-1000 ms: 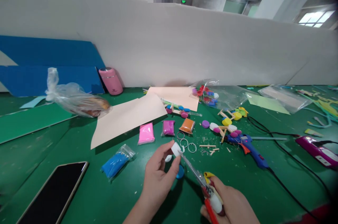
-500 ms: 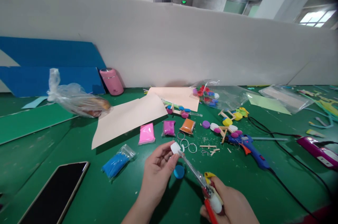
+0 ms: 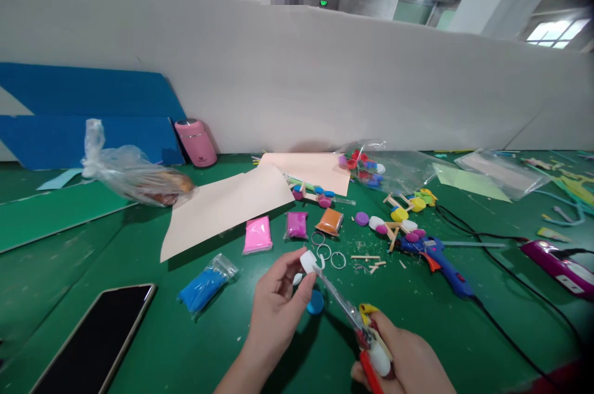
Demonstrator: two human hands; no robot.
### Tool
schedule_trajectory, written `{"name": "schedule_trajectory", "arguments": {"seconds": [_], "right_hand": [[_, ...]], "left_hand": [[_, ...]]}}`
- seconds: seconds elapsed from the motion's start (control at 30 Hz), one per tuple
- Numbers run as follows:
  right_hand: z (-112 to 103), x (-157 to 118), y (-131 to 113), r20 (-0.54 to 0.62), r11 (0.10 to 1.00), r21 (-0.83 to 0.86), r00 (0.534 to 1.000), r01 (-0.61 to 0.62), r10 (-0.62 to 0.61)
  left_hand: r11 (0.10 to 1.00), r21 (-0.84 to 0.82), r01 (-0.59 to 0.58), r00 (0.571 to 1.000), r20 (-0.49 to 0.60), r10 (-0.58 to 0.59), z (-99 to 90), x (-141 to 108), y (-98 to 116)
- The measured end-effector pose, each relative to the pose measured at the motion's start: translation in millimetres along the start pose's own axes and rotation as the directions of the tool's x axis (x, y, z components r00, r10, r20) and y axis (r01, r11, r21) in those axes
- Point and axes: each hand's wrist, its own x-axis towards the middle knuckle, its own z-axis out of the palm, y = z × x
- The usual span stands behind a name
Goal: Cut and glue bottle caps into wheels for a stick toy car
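Note:
Between the thumb and forefinger of my left hand [image 3: 281, 301] is a white plastic cap [image 3: 307, 261], with a curled white strip [image 3: 321, 262] at its edge. My right hand [image 3: 403, 351] grips what look like scissors [image 3: 341, 301] with a red handle; their long blade reaches the cap's edge. A yellow piece and a white rounded piece [image 3: 379, 359] also show in that hand, partly hidden by the fingers. Beside my left thumb a blue cap [image 3: 315, 302] lies on the table. A small white piece [image 3: 297, 279] shows between the left fingers and thumb.
Clay packets in pink [image 3: 257, 234], purple, orange and blue [image 3: 208, 286] lie around, with metal rings [image 3: 338, 260] and wood bits. A blue glue gun [image 3: 436, 258] with its cord lies right. A phone [image 3: 95, 338] is front left; a pink flask [image 3: 197, 143] stands behind.
A small white piece now shows between my left fingers and thumb. The left hand and cap have shifted very slightly; the right hand stays in place.

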Motion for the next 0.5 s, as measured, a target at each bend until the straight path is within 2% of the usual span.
{"name": "schedule_trajectory", "arguments": {"seconds": [0.2, 0.37, 0.5], "right_hand": [[0.0, -1.3, -1.3, -0.005, 1.000, 0.019, 1.000, -0.010, 0.010], [-1.8, -1.1, -2.3, -0.040, 1.000, 0.002, 0.999, 0.020, -0.020], [-0.7, -0.5, -1.2, -0.021, 1.000, -0.013, 1.000, 0.003, -0.003]], "left_hand": [[1.000, -0.022, -0.019, 0.999, -0.028, 0.019, 1.5, -0.8, -3.3], [0.998, -0.030, -0.055, 0.998, 0.023, 0.056, -0.5, 0.5, 0.0], [0.997, -0.018, -0.072, 0.996, 0.045, 0.073, -2.1, 1.6, 1.7]]}}
